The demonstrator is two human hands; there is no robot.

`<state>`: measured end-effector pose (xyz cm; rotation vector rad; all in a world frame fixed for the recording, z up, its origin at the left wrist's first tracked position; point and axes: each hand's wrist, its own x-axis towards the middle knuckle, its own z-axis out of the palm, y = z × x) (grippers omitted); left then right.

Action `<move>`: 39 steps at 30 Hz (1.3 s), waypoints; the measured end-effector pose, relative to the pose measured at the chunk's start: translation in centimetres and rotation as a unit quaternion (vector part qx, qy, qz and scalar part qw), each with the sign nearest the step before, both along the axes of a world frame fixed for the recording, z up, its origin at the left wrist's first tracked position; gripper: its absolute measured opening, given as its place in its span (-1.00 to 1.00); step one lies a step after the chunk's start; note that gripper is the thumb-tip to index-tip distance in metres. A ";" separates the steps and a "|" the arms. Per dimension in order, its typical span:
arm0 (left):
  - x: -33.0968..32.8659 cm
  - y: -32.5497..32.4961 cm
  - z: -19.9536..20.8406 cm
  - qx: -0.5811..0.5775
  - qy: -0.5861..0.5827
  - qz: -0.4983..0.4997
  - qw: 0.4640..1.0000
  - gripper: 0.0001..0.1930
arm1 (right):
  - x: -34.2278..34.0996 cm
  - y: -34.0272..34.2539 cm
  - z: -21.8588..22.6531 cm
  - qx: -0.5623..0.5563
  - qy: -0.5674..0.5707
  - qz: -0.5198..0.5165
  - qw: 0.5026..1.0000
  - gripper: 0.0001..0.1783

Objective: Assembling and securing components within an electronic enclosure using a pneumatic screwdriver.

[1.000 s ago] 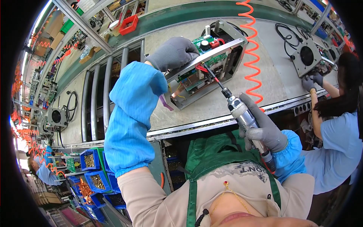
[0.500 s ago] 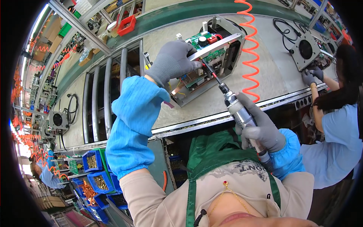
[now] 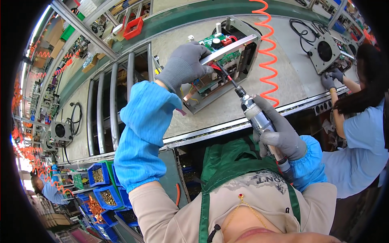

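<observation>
My gloved left hand [image 3: 187, 67] is closed around the near end of a pale metal bar [image 3: 231, 49] on an open electronic chassis [image 3: 212, 96]. Red and black wires [image 3: 219, 69] show beside its fingertips. A green circuit board [image 3: 230, 57] with a black round part sits inside the chassis, behind the bar. In my gloved right hand [image 3: 281, 135] is a silver power screwdriver [image 3: 259, 117], held slanting up toward the bar. Its long bit reaches in among the wires just under the bar; whether the tip touches a screw is hidden.
An orange coiled hose [image 3: 267, 52] hangs right of the chassis. Metal rollers [image 3: 114, 101] lie to the left, above blue bins [image 3: 107, 196] of small parts. A red tray [image 3: 133, 28] stands at the back. At right, a co-worker's gloved hands [image 3: 332, 79] touch another fan unit [image 3: 325, 50].
The screwdriver has shifted very slightly, and more of the red wires shows under the bar. My left hand keeps its hold. The whole view has moved a little.
</observation>
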<state>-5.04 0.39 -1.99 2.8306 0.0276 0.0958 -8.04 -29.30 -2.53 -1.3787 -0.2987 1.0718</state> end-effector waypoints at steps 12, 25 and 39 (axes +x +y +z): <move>0.1 0.0 0.3 -0.013 0.010 -0.013 1.000 -0.53 | 0.4 0.0 0.1 -0.017 -0.011 0.022 1.000 -0.03; -1.6 0.1 0.3 -0.065 -0.043 -0.030 0.997 -0.51 | 1.8 -1.9 -2.0 -0.056 -0.019 0.043 0.997 -0.09; -8.6 6.1 -6.5 -0.394 -0.349 0.239 0.816 -0.54 | 20.7 -3.6 -14.4 -0.391 -0.676 0.328 0.531 -0.55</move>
